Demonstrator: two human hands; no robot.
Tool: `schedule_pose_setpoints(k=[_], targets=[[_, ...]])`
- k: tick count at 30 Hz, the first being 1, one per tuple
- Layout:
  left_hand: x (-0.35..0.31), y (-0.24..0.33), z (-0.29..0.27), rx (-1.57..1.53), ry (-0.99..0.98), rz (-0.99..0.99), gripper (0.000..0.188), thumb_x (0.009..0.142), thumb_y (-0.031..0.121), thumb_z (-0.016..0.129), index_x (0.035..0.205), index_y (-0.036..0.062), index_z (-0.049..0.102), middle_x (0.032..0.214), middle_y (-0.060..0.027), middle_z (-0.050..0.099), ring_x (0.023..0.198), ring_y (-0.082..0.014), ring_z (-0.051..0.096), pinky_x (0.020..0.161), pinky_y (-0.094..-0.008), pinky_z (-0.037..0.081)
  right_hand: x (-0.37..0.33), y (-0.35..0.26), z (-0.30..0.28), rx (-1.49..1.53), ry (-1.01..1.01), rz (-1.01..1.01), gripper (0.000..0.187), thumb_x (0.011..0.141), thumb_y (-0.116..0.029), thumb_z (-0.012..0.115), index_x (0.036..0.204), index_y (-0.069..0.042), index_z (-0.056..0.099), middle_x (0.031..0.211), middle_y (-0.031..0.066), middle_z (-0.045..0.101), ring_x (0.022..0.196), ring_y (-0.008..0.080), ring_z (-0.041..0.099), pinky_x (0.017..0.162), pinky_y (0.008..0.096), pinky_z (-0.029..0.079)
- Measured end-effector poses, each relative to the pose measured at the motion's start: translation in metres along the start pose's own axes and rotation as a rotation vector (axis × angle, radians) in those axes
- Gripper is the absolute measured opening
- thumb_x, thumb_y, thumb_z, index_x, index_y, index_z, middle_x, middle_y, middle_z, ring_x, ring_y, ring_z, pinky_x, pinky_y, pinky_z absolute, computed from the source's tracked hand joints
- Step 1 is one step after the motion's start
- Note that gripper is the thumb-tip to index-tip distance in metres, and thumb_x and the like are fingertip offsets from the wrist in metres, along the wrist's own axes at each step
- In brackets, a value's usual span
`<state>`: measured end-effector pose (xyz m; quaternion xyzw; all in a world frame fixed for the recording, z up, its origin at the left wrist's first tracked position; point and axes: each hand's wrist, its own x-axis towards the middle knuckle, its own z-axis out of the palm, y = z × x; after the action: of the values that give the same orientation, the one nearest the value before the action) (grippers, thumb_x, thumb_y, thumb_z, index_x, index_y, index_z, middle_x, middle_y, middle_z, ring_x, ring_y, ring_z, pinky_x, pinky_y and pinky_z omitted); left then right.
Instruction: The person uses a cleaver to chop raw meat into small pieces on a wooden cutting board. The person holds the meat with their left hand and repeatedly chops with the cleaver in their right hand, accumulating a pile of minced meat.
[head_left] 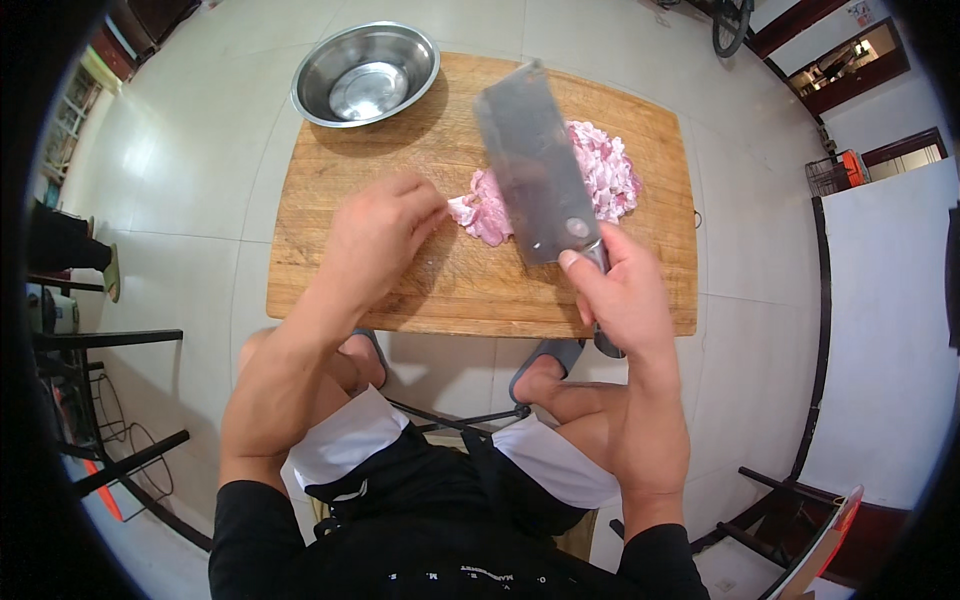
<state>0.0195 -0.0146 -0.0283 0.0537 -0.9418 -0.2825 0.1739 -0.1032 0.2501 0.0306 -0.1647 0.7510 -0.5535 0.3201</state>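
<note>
A wooden cutting board [400, 290] lies in front of me. My right hand [630, 285] grips the handle of a broad cleaver [535, 165], its blade raised over the board and pointing away from me. Pale pink raw meat in small pieces [608, 175] is heaped to the right of the blade, which hides part of it. A further piece of raw meat [486, 212] lies left of the blade. With fingers pinched together, my left hand [388, 232] holds the left end of that piece.
A shiny steel bowl [368, 90] with nothing in it stands at the board's far left corner. Tiled floor [240, 200] surrounds the board. Black metal legs of furniture [110, 340] jut in at the left. Another person's slippered foot [110, 265] shows there too.
</note>
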Motion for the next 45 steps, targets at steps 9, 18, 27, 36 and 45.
schedule_pose_setpoints(k=[9, 18, 27, 36, 45], targets=[[-0.019, 0.005, -0.008, -0.034, -0.106, 0.059, 0.027, 0.097, 0.008, 0.077, 0.124, 0.0056, 0.08, 0.122, -0.0117, 0.076, 0.112, -0.036, 0.074, 0.094, -0.0458, 0.062, -0.016, -0.008, 0.015, -0.772, -0.07, -0.337, 0.015, 0.1, -0.016, 0.072, 0.107, -0.003, 0.067, 0.093, 0.0227, 0.071, 0.086, 0.0483, 0.069, 0.073, 0.0564, 0.054], [-0.02, -0.002, 0.003, 0.043, -0.185, 0.116, 0.033, 0.091, 0.006, 0.068, 0.122, 0.0039, 0.08, 0.123, -0.0113, 0.075, 0.119, -0.0335, 0.071, 0.1, -0.0436, 0.06, -0.035, -0.019, 0.016, -0.881, -0.105, -0.288, 0.015, 0.1, -0.015, 0.07, 0.101, -0.002, 0.064, 0.094, 0.022, 0.07, 0.088, 0.0485, 0.068, 0.074, 0.0572, 0.053], [-0.021, -0.009, 0.005, -0.037, -0.134, 0.096, 0.025, 0.084, 0.003, 0.074, 0.109, 0.0022, 0.081, 0.106, -0.0121, 0.074, 0.105, -0.0348, 0.074, 0.088, -0.0455, 0.062, -0.024, -0.029, 0.018, -0.866, -0.233, -0.142, 0.021, 0.105, -0.019, 0.07, 0.104, 0.001, 0.062, 0.087, 0.0254, 0.067, 0.086, 0.052, 0.065, 0.073, 0.0569, 0.05], [-0.018, -0.008, 0.002, -0.071, -0.127, 0.188, 0.025, 0.092, 0.006, 0.072, 0.115, 0.0031, 0.082, 0.116, -0.0107, 0.077, 0.111, -0.0342, 0.074, 0.094, -0.0445, 0.062, 0.036, 0.004, 0.025, -0.684, -0.22, -0.211, 0.021, 0.108, -0.02, 0.066, 0.109, 0.0, 0.061, 0.082, 0.0192, 0.071, 0.07, 0.0387, 0.07, 0.064, 0.0483, 0.055], [-0.016, -0.009, -0.009, -0.013, -0.211, 0.165, 0.027, 0.093, 0.01, 0.073, 0.118, 0.0066, 0.082, 0.122, -0.0086, 0.076, 0.115, -0.0323, 0.073, 0.096, -0.0432, 0.061, 0.028, 0.002, -0.024, -0.216, -0.196, 0.145, 0.016, 0.109, -0.017, 0.066, 0.11, -0.002, 0.064, 0.074, 0.0, 0.063, 0.052, 0.008, 0.055, 0.049, 0.029, 0.044]])
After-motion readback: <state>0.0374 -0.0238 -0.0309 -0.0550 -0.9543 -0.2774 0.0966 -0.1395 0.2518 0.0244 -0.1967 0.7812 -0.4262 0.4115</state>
